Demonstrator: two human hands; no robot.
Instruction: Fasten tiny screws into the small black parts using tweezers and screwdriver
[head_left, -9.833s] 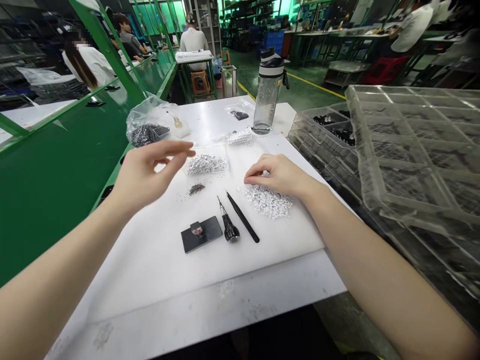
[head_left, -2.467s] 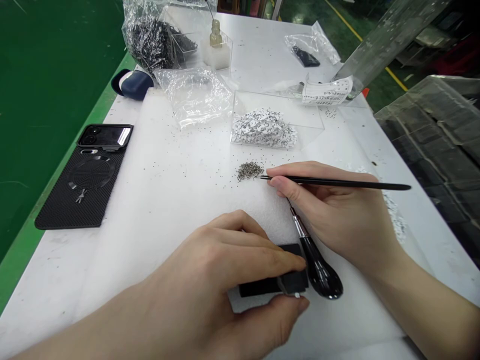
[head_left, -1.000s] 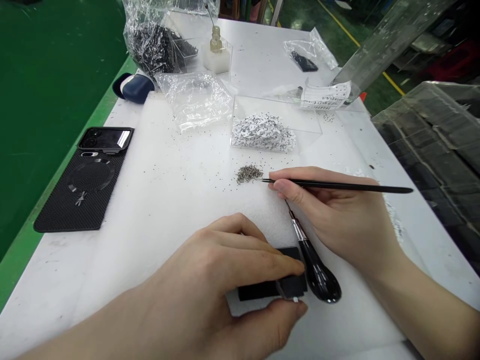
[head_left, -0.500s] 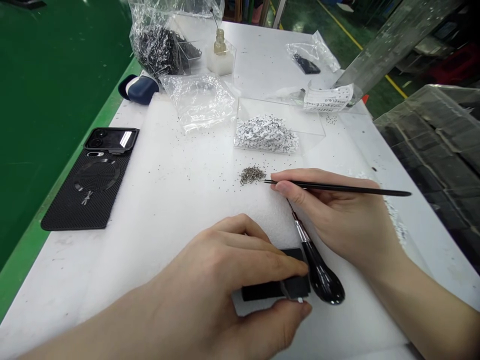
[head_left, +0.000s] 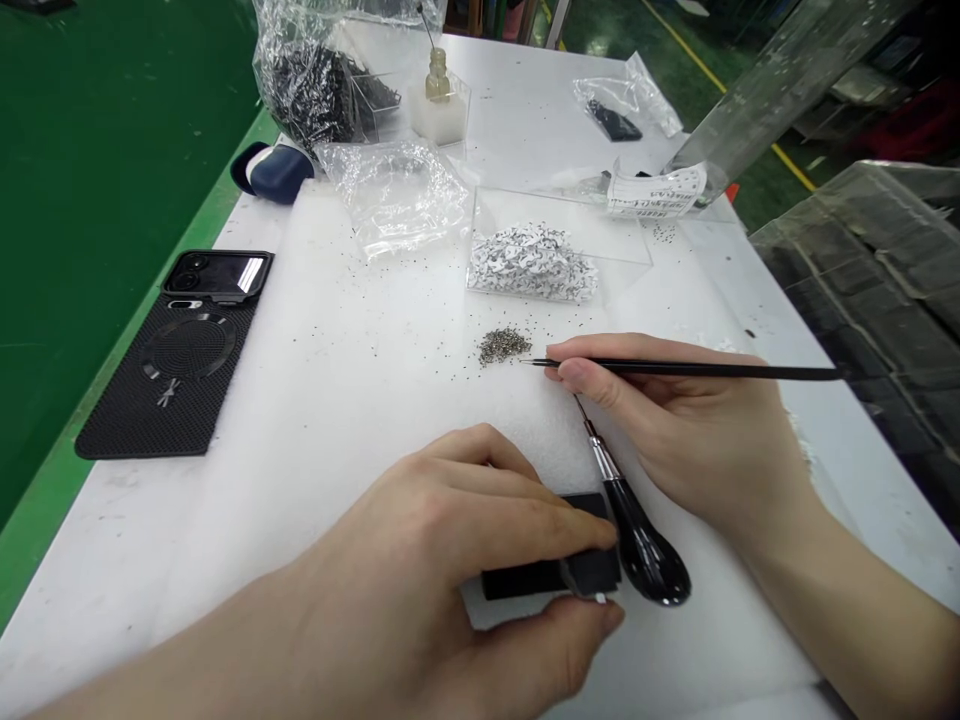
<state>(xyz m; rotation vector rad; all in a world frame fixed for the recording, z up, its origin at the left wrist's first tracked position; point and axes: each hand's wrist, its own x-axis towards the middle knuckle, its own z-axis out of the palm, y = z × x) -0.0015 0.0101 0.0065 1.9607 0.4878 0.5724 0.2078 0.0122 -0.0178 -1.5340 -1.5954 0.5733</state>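
My left hand (head_left: 442,540) is shut on a small black block (head_left: 592,575), its fingers and thumb covering most of it. My right hand (head_left: 675,425) pinches a thin black needle-like tool (head_left: 697,370). The tool's fine tip stops just right of a small heap of tiny dark grains (head_left: 502,345) on the white foam sheet (head_left: 315,370). A screwdriver with a glossy black handle (head_left: 646,545) lies against the block, its shaft reaching under my right hand. Above the grains, a clear acrylic tray (head_left: 559,255) holds white pieces.
Stray grains dot the foam. At the far end are a clear bag (head_left: 394,195), a bag of black parts (head_left: 307,85), a small bottle (head_left: 437,90) and a label (head_left: 656,190). A phone in a black case (head_left: 176,365) lies left, and a large clear tray (head_left: 862,290) stands right.
Since the oldest frame, my hands have taken the block and the needle-like tool, and the view has tilted down. Over the last second, the tool has levelled slightly, with its tip still beside the grains.
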